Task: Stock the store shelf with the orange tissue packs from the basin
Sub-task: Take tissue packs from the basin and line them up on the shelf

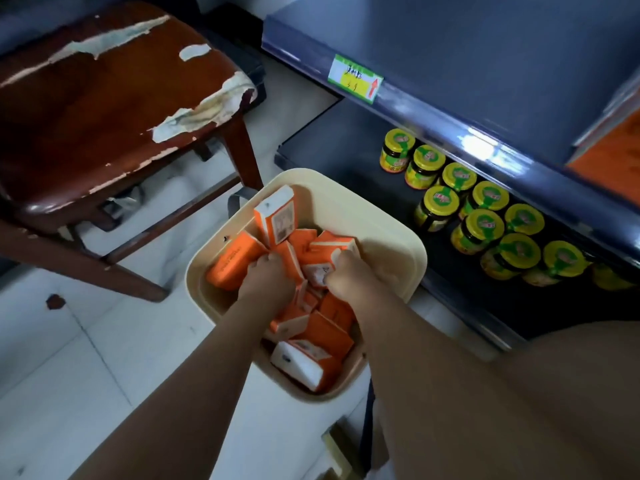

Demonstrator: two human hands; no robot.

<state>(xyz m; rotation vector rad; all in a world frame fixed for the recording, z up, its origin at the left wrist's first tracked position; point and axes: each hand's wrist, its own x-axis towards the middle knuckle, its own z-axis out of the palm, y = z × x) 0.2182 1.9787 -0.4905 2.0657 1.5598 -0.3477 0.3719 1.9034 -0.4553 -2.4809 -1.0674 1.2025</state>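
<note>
We reach both forearms down and forward, side by side, into the cream basin (pixel 391 233) that stands on the tiled floor (pixel 86 358) just in front of the dark shelf (pixel 519 81). The orange tissue packs (pixel 325 332) lie jumbled inside the basin, one of them propped upright against the far wall.

Our left hand (pixel 266 275) is turned knuckles up, its fingers curled down into the pile. The fingertips are buried among the packs, so we cannot tell whether they clasp one or only press between them. Our right hand (pixel 349 271) is curled too, and its thumb and fingers close round the white end of a pack near the middle of the basin.

Our arms cover much of the pile and the basin's near rim. A bare leg (pixel 571 393) fills the lower right corner and hides the shelf's near end. An orange patch at the right edge of the shelf is too blurred to name. Yellow-lidded jars (pixel 485 223) stand in rows on the lower shelf board, the far right ones cut off by shadow.
</note>
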